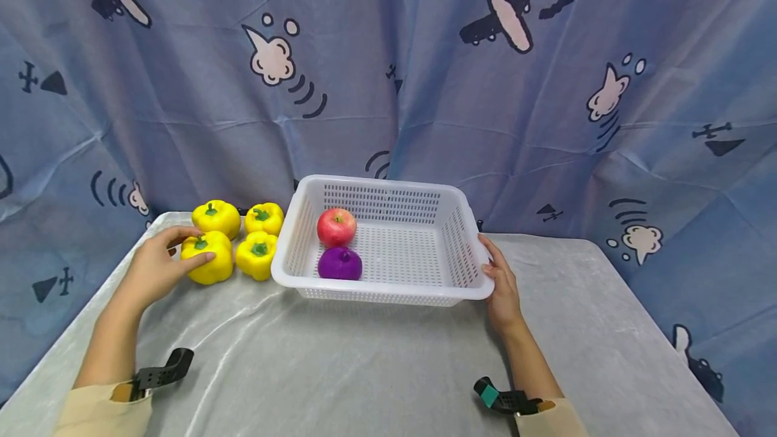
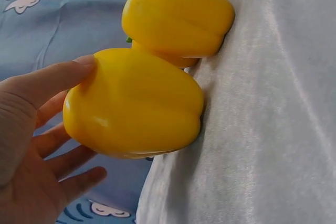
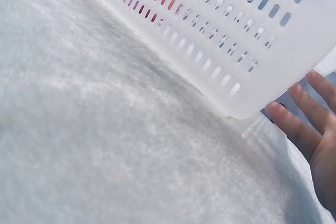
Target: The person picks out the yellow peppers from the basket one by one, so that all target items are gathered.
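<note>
My left hand (image 1: 159, 265) holds the near-left yellow bell pepper (image 1: 214, 270), thumb on one side and fingers on the other. In the left wrist view the thumb presses the top of this bell pepper (image 2: 136, 106), and the lower fingers spread out beside it. The right hand (image 1: 504, 288) is at the right end of a white plastic basket (image 1: 382, 292), thumb at its rim and fingers along the outside. Fingertips (image 3: 275, 109) meet the basket's end wall in the right wrist view. Inside, at the left, lie a red apple (image 1: 336, 227) and a round purple vegetable (image 1: 340, 264).
Three more yellow bell peppers stand close by: one behind (image 1: 218, 220), one at the back right (image 1: 264, 218) and one at the front right (image 1: 256, 256), beside the basket's left end. A grey cloth (image 1: 340, 369) covers the table. Behind it hangs a blue patterned curtain (image 1: 364, 52).
</note>
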`<action>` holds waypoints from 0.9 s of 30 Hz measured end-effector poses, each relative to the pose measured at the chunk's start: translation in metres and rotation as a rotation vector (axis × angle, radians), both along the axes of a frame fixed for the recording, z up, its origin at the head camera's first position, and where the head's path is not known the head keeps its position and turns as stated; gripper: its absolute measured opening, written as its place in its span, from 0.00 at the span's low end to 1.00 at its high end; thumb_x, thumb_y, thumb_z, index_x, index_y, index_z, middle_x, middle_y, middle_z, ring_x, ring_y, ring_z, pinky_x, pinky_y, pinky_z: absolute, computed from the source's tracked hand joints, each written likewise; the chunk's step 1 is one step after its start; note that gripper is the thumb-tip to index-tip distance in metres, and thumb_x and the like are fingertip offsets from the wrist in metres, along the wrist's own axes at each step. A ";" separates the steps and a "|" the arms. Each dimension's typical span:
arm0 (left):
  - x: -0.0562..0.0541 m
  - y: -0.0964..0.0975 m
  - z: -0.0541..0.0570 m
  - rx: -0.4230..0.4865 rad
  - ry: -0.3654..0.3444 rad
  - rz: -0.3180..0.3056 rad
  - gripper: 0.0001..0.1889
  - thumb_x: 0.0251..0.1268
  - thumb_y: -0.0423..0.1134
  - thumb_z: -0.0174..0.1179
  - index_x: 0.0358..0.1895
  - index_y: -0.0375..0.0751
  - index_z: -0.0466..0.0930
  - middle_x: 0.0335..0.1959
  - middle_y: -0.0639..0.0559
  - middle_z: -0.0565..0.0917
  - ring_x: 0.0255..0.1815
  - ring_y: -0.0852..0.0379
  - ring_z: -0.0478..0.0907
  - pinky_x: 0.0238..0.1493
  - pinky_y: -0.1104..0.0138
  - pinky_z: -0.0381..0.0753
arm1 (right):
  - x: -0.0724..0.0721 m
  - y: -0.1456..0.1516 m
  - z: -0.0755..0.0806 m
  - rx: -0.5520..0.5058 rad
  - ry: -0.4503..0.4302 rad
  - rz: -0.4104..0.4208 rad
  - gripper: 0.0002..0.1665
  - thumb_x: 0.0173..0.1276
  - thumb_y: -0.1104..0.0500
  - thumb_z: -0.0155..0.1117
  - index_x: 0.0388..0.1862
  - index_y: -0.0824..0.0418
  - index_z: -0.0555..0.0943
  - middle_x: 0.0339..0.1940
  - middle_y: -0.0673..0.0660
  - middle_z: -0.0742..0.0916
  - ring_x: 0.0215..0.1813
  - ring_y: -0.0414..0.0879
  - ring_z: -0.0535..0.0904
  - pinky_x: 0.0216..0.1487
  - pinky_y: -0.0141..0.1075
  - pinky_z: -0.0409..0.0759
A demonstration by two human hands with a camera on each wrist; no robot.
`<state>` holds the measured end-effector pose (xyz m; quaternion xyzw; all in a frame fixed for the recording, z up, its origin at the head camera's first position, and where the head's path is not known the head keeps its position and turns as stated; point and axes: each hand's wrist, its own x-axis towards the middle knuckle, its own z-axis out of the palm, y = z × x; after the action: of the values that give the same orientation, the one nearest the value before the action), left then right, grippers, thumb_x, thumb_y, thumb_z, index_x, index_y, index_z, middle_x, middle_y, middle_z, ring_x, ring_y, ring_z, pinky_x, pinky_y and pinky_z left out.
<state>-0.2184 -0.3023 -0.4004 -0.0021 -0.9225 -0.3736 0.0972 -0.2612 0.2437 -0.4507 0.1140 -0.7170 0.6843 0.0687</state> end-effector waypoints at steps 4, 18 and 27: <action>0.003 -0.001 -0.001 0.011 -0.020 -0.009 0.34 0.68 0.46 0.66 0.66 0.25 0.67 0.63 0.24 0.74 0.65 0.27 0.69 0.65 0.32 0.68 | 0.001 0.001 -0.002 -0.002 -0.004 0.003 0.35 0.75 0.62 0.34 0.81 0.58 0.58 0.66 0.44 0.76 0.51 0.37 0.83 0.41 0.28 0.86; 0.004 0.004 0.008 -0.016 -0.014 -0.028 0.32 0.70 0.46 0.64 0.69 0.28 0.67 0.68 0.25 0.71 0.68 0.24 0.66 0.65 0.32 0.69 | 0.004 0.005 -0.003 -0.015 0.006 -0.006 0.34 0.75 0.63 0.36 0.80 0.59 0.59 0.63 0.41 0.79 0.49 0.37 0.83 0.40 0.28 0.86; 0.014 0.025 0.034 -0.018 0.017 0.042 0.32 0.75 0.50 0.58 0.72 0.34 0.65 0.72 0.29 0.69 0.71 0.26 0.64 0.67 0.33 0.68 | 0.010 0.014 0.023 0.191 -0.190 -0.044 0.36 0.75 0.63 0.38 0.82 0.52 0.57 0.74 0.63 0.73 0.50 0.31 0.81 0.42 0.29 0.85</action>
<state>-0.2043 -0.2773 -0.3661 0.0133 -0.9247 -0.3632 0.1129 -0.2515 0.2572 -0.4280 0.0391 -0.7843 0.6191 0.0044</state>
